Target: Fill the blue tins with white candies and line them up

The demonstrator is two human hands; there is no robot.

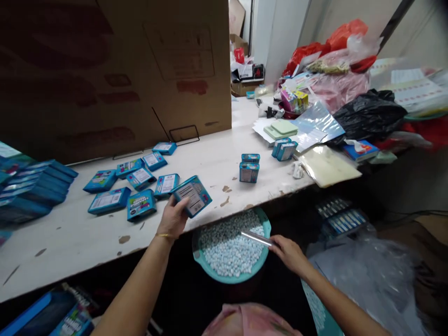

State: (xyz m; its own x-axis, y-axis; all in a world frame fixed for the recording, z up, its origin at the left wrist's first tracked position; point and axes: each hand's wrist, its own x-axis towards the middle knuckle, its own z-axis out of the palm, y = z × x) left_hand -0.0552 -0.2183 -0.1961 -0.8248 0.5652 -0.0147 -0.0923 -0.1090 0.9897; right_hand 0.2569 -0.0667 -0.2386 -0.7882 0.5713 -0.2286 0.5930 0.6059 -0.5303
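My left hand [174, 215] grips a blue box [193, 196] by its lower left corner, tilted above the table's front edge. In my right hand [287, 252] is a shiny metal scoop [256, 238], its far end over a teal basin [266, 224] of small pale blue and white pieces [231, 252]. The basin sits below the table edge. Several blue boxes [141, 204] lie scattered on the white table [203, 163] to the left of my left hand. Two more boxes [249, 172] stand upright near the middle, and another pair [287, 151] stands further right.
A large cardboard box [157, 70] rises at the back left. Many blue boxes [35, 191] are stacked at the far left. A pale green scale [280, 129], a cream sheet [329, 165], a black plastic bag [371, 112] and red bags [329, 44] are on the right.
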